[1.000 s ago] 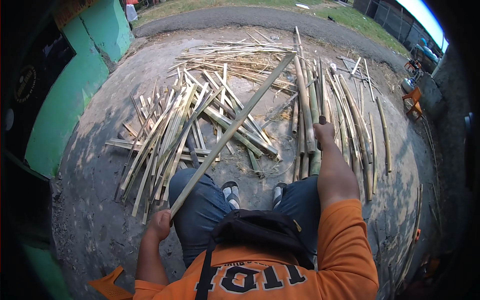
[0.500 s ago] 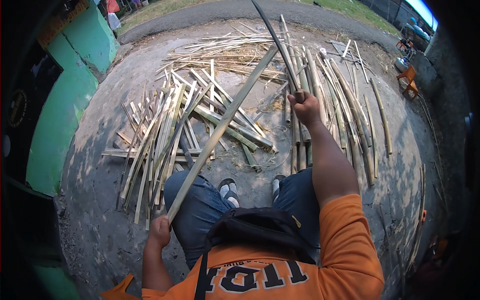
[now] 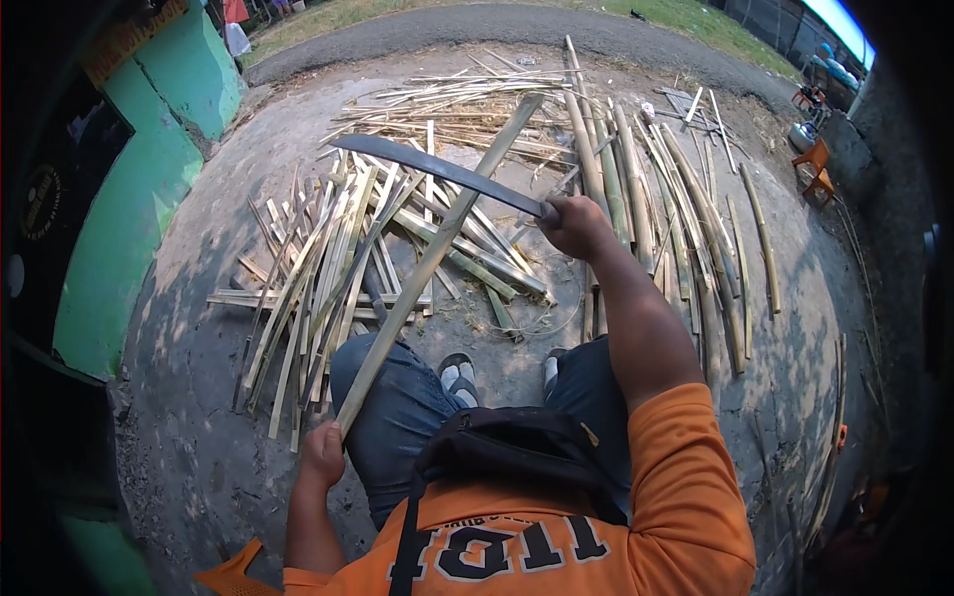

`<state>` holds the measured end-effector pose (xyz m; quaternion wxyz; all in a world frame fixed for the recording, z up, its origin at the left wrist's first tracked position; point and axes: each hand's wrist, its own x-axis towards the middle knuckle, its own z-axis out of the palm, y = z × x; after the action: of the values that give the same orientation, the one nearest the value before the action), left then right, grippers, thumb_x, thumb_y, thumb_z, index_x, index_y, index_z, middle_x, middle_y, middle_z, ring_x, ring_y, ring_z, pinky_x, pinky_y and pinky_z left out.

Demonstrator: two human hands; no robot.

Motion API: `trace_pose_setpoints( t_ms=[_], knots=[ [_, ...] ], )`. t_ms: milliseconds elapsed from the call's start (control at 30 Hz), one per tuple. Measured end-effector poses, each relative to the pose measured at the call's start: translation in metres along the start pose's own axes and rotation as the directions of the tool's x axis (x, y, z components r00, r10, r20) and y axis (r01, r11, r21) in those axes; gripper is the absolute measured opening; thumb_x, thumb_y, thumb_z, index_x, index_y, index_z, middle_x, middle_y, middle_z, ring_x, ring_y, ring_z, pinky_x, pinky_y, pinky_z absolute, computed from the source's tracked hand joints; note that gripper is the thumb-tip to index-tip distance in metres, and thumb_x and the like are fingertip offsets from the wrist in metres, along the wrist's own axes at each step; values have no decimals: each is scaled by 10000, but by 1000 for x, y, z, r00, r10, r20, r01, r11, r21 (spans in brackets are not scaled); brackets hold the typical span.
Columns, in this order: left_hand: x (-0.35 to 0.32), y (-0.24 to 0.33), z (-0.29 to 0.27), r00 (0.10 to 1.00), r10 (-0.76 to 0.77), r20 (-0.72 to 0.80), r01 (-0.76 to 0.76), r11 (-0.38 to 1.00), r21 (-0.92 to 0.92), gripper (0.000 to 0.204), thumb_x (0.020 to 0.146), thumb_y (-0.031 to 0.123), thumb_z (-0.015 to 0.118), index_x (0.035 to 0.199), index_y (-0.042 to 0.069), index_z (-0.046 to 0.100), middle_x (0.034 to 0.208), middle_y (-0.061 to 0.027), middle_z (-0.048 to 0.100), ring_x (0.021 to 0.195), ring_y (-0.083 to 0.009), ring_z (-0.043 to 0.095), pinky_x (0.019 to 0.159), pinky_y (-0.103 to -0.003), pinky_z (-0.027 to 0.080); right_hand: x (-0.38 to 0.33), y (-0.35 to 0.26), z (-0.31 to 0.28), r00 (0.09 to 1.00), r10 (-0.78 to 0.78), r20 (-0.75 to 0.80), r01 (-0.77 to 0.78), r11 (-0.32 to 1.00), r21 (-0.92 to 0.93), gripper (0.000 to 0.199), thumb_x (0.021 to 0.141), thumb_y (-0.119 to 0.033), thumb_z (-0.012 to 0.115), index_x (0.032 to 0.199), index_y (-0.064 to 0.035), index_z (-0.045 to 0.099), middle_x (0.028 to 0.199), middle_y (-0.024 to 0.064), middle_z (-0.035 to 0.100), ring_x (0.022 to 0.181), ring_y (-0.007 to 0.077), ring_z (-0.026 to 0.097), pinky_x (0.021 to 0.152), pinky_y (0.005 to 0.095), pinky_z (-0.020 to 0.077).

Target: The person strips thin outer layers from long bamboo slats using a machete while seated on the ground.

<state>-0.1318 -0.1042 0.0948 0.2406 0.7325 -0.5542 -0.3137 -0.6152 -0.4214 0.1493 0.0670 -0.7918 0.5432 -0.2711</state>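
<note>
The bamboo strip (image 3: 437, 260) is running diagonally from the lower left of the frame up toward the upper centre, and we are gripping its near end in our left hand (image 3: 323, 455), fingers clenched around it beside our left knee. Our right hand (image 3: 576, 226) is closing tight on the handle of a long dark machete (image 3: 437, 171), whose blade is stretching leftward across the strip just above centre; whether blade and strip are touching we cannot tell. Beneath them, a loose heap of split bamboo slats (image 3: 328, 268) is lying fanned across the left centre, while whole bamboo poles (image 3: 686, 219) are resting side by side at right. A black bag (image 3: 507, 447) is sitting in our lap. We are sitting outdoors on bare, dusty ground (image 3: 199, 298), with a green wall (image 3: 129, 209) rising at the left edge, a paved road (image 3: 477, 25) curving along the top, and an orange chair (image 3: 815, 164) standing at upper right.
</note>
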Motion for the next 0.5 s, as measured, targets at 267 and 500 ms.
trace_pose_setpoints(
  t_ms=[267,500],
  knots=[
    [5,-18,-10,986,-85,145,99,991,-86,437,1056,381,403,889,17,577,681,-71,492,623,-210,484,600,-400,385,-10,34,-5,960,278,28,-279,945,170,241,900,-310,750,991,-88,729,909,200,733,872,414,704,776,482,557],
    [9,-20,-2,966,-164,198,216,936,-279,447,1053,385,396,835,27,553,706,-53,511,623,-181,477,589,-404,376,2,-22,-4,978,-202,-47,196,974,-111,166,912,-279,640,823,-141,663,727,146,677,720,407,681,680,538,540]
  ],
)
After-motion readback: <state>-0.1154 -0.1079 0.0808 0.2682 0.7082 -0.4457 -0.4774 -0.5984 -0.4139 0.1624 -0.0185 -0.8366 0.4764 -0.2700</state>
